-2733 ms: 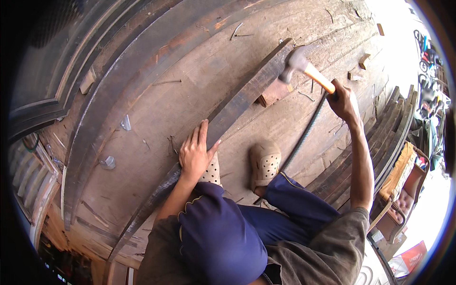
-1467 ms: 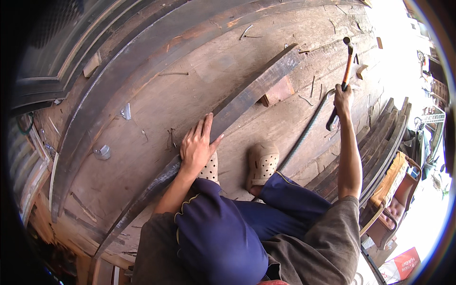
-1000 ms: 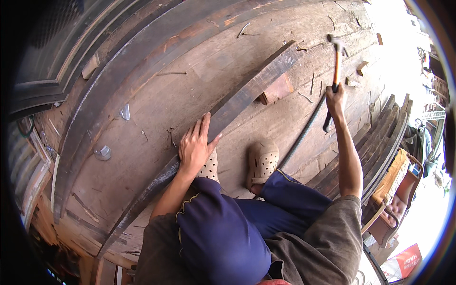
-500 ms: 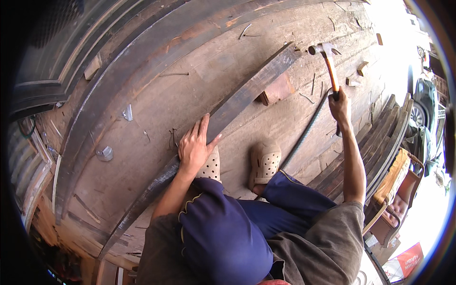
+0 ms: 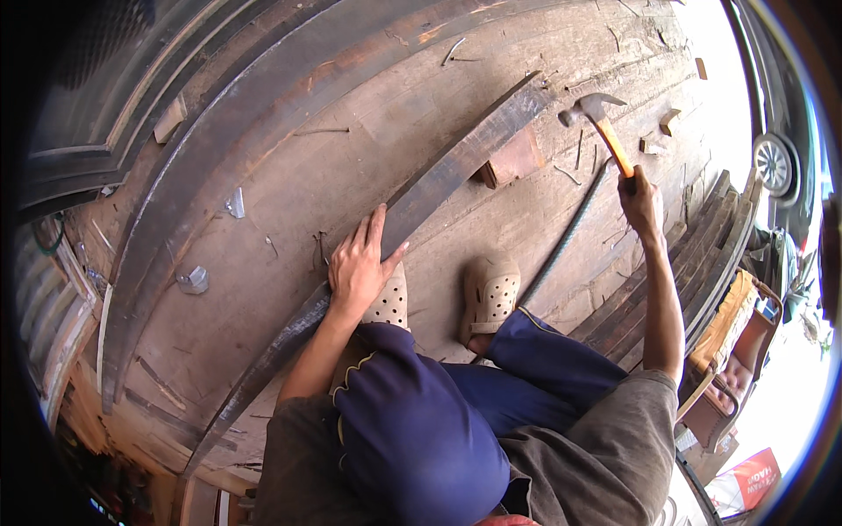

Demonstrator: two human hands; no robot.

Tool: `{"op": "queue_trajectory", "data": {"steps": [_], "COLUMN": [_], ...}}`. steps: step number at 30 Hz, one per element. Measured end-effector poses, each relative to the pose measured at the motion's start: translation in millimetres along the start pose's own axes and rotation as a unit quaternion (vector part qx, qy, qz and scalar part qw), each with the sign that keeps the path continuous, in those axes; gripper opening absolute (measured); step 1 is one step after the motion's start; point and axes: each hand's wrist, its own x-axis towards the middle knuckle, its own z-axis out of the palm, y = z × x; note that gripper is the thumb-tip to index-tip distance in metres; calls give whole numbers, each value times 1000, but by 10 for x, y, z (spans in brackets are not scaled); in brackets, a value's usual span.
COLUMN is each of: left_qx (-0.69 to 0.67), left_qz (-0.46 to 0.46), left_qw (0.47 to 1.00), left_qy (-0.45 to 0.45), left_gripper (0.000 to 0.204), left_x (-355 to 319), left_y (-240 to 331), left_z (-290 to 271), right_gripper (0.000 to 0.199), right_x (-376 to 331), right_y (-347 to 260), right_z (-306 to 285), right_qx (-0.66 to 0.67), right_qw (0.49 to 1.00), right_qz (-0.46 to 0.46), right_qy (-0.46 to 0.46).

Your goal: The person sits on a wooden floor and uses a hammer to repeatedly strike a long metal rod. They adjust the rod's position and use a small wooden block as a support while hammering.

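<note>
My left hand (image 5: 355,267) grips a long, dark wooden plank (image 5: 465,162) across its width, fingers at one edge and thumb at the other. The plank slants from lower left to upper right, and its far part rests on a brown wooden block (image 5: 517,160). In my right hand (image 5: 643,206) is a claw hammer (image 5: 612,145), held by its orange and black handle. Its metal head hangs in the air just right of the plank's far end, apart from the wood.
A large curved dark beam (image 5: 206,167) sweeps along the left. A ribbed rod (image 5: 572,230) lies near my right shoe (image 5: 491,294). Bent nails and small wood offcuts (image 5: 653,145) litter the floor. Several planks (image 5: 706,263) are stacked at right, near a chair (image 5: 732,377) and a car (image 5: 776,167).
The hammer has tilted and its head has dropped slightly, moving left toward the plank's end. My right hand has shifted a little right and down. My left hand stays on the plank.
</note>
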Motion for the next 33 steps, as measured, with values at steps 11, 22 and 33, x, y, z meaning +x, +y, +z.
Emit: {"op": "queue_trajectory", "data": {"steps": [11, 22, 33], "left_qx": [2, 43, 47], "left_qz": [23, 22, 24], "left_qw": [999, 998, 998], "left_qy": [47, 42, 35], "left_gripper": [70, 72, 72], "left_x": [-32, -35, -29], "left_y": [13, 60, 98], "left_z": [21, 100, 120], "right_gripper": [36, 28, 39], "right_x": [-564, -752, -24], "right_y": [3, -477, -687], "right_z": [403, 834, 191], "right_qx": [261, 358, -45], "right_qw": [926, 934, 960], "right_qz": [86, -6, -273], "right_qy": [-257, 5, 48]}}
